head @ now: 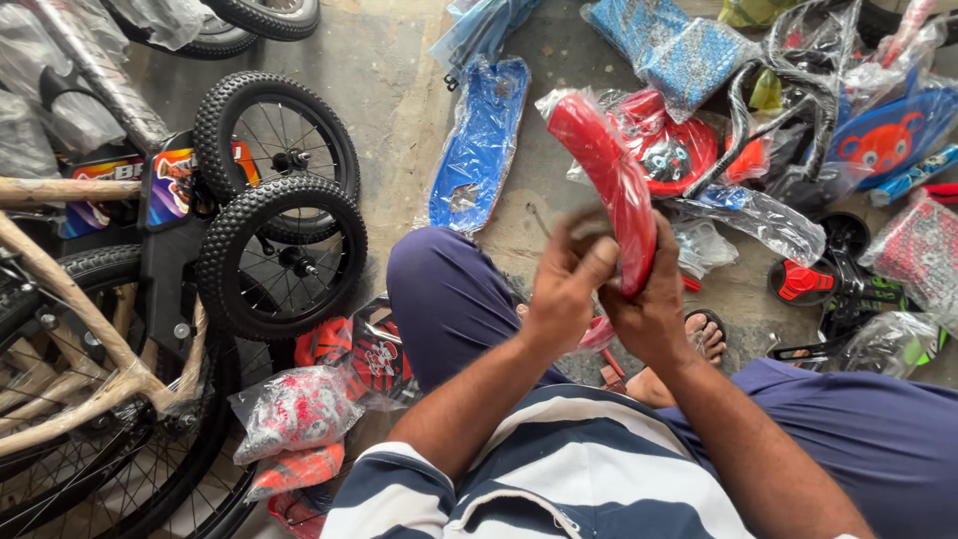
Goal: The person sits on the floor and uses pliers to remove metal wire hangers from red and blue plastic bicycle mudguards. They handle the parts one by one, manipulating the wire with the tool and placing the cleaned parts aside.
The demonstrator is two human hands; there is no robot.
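Note:
I hold a curved red mudguard (604, 170), partly wrapped in clear plastic, upright in front of me. My right hand (654, 304) grips its lower end. My left hand (567, 289) is closed at the same lower end, its fingers blurred against the plastic wrap. I sit on the concrete floor with my knees apart and a sandalled foot (707, 334) showing below the hands.
Two small black bicycle wheels (279, 215) lean at the left beside a paper-wrapped bicycle frame (80, 309). A blue mudguard in plastic (482, 140) lies ahead. Bagged red and blue parts (699, 150), black handlebars (798, 75) and a wrapped red piece (299, 409) crowd the floor.

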